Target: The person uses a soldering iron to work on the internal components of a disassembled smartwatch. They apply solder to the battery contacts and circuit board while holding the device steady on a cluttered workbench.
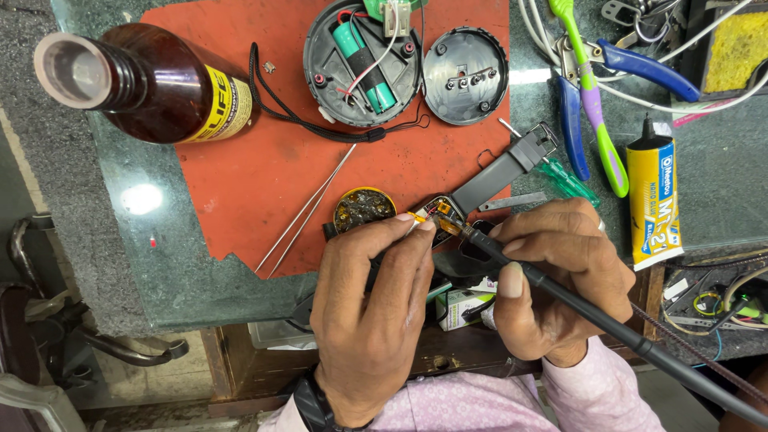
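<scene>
My left hand [372, 312] pinched the small, fragile watch board [438, 214] by its edge; my right hand [556, 276] gripped the light soldering iron [608, 320].

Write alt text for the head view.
A right hand holds a black soldering iron to an opened grey-strapped watch, steadied by the left hand. On the red mat lie tweezers, a brown bottle and an opened round device.

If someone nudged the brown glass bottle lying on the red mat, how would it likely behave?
The brown glass bottle lies on its side on the red mat, so it would probably roll. Its smooth glass looks slippery and breakable. Its mouth appears uncapped, so any contents might spill.
</scene>
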